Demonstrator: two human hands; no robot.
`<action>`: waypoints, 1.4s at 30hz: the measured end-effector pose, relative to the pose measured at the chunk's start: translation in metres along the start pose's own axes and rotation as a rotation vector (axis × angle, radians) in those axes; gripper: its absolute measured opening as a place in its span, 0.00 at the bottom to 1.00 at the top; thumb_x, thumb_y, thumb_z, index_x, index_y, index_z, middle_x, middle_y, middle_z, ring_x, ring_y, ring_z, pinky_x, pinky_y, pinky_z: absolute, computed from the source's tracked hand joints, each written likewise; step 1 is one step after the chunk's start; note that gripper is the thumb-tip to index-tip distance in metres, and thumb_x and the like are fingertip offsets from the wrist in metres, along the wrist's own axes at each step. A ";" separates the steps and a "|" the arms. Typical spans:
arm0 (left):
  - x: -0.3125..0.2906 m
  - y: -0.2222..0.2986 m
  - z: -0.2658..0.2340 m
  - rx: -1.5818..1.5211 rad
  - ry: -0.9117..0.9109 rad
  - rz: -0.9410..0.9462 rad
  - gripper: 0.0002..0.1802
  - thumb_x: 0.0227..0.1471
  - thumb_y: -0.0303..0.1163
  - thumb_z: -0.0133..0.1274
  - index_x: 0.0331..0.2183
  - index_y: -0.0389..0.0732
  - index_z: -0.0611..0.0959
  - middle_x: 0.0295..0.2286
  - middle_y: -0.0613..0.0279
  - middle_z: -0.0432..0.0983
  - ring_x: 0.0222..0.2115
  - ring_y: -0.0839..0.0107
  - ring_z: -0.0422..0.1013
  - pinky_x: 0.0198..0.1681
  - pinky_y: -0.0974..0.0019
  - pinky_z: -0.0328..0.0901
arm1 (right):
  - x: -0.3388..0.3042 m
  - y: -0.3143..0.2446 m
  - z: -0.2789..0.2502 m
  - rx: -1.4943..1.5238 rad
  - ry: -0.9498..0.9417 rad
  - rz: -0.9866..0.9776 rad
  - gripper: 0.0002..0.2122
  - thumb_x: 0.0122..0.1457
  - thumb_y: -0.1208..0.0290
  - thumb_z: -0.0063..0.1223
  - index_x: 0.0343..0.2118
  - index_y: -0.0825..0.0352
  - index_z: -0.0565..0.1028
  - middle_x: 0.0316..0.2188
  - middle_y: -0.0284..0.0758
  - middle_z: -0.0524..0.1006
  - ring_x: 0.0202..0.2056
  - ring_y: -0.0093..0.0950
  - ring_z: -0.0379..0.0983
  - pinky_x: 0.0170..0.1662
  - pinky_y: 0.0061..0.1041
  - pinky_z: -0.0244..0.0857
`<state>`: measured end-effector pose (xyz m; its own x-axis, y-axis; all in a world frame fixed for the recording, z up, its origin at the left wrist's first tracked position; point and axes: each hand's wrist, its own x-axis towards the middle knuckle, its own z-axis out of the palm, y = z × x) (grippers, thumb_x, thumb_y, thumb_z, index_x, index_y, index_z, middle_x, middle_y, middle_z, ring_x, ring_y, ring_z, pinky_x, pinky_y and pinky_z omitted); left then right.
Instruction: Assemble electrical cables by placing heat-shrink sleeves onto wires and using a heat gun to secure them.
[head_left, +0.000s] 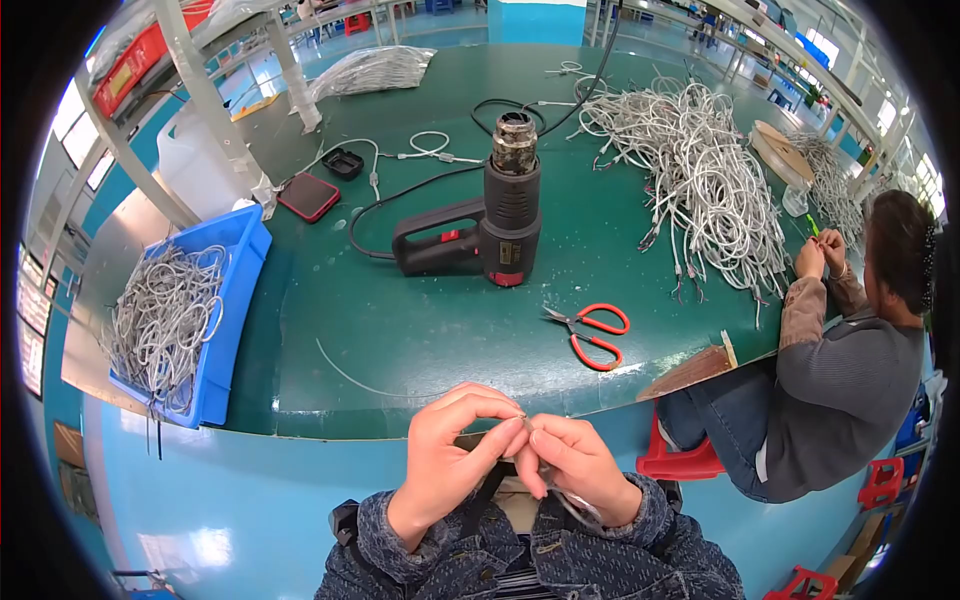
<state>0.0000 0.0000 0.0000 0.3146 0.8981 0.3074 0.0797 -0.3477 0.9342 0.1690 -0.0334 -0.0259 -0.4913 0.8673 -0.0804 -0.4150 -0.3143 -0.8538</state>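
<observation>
My left hand (447,452) and my right hand (583,462) meet in front of my body, just off the near table edge. Both are closed, fingertips pinched together on a thin grey-white cable (582,510). Part of the cable trails below my right palm; the end between the fingertips is mostly covered. Beyond my hands lie red-handled scissors (590,337), blades partly spread. A black heat gun (510,215) stands upright on its rear end, nozzle up. A thin clear-white strand (362,385) curves across the tabletop near my left hand.
On the green table (430,340), a blue bin (240,290) of cables stands left and a large cable heap (705,180) lies right. A red-edged black device (309,197), a small black tray (343,163) and a spool (783,152) lie farther back. A co-worker (850,390) sits at right.
</observation>
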 end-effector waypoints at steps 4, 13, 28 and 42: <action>-0.003 0.000 0.001 0.008 0.022 -0.012 0.05 0.42 0.18 0.54 0.27 0.33 0.78 0.26 0.56 0.75 0.32 0.66 0.72 0.37 0.69 0.66 | -0.001 -0.003 0.002 0.082 -0.051 0.022 0.15 0.64 0.66 0.36 0.44 0.73 0.69 0.20 0.35 0.75 0.19 0.17 0.65 0.24 0.14 0.59; -0.005 0.005 0.003 0.203 0.174 0.146 0.07 0.38 0.20 0.59 0.27 0.36 0.79 0.25 0.59 0.76 0.29 0.65 0.72 0.33 0.67 0.66 | -0.002 -0.001 0.009 -0.156 0.248 -0.140 0.10 0.59 0.75 0.44 0.39 0.74 0.75 0.25 0.38 0.77 0.24 0.19 0.73 0.26 0.14 0.65; -0.008 0.003 -0.003 0.252 0.150 0.218 0.09 0.34 0.21 0.62 0.24 0.38 0.79 0.23 0.60 0.75 0.27 0.64 0.72 0.31 0.67 0.66 | 0.002 -0.002 0.015 -0.683 0.325 -0.348 0.08 0.55 0.77 0.49 0.36 0.73 0.77 0.23 0.36 0.78 0.22 0.20 0.75 0.25 0.16 0.68; -0.017 -0.004 -0.008 0.272 0.058 0.232 0.11 0.30 0.25 0.64 0.20 0.40 0.77 0.31 0.59 0.69 0.37 0.59 0.67 0.40 0.61 0.63 | -0.001 -0.003 0.002 0.103 -0.140 0.237 0.13 0.65 0.65 0.34 0.30 0.69 0.67 0.12 0.28 0.66 0.11 0.13 0.53 0.14 0.14 0.45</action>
<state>-0.0130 -0.0123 -0.0075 0.3007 0.7979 0.5224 0.2636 -0.5960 0.7585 0.1692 -0.0344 -0.0224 -0.6821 0.7052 -0.1938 -0.3480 -0.5460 -0.7621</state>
